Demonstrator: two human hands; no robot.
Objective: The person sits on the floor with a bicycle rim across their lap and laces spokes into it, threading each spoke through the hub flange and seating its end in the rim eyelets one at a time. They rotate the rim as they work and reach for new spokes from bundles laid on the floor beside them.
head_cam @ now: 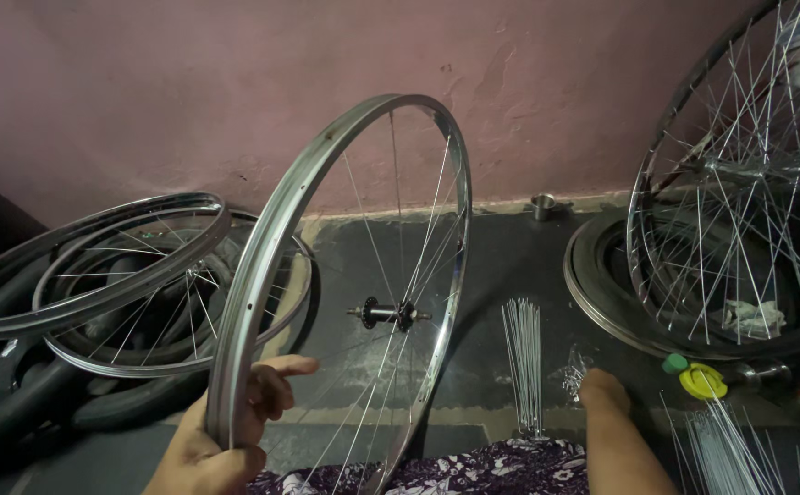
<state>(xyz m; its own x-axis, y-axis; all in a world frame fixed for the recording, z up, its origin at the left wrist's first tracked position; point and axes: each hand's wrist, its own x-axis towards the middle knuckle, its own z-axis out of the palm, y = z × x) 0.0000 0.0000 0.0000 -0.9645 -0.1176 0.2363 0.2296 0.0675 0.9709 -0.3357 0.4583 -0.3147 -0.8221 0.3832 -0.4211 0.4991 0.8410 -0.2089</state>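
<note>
Head view, nearest first: a purple flowered cloth (pixel 482 472) at the bottom edge. Left hand (pixel 221 431) is wrapped around the lower rim of an upright silver bicycle wheel (pixel 262 275), with thin spokes and a dark hub (pixel 389 314) in the middle. Right hand (pixel 601 390) rests on the floor (pixel 510 266), touching a small clear plastic packet (pixel 572 371); whether the fingers are curled I cannot tell. Loose spokes (pixel 524 367) lie between. A yellow round lid (pixel 702 380) sits right. Farther off, stacked rims (pixel 125 275) left, another spoked wheel (pixel 739 183) leaning right.
</note>
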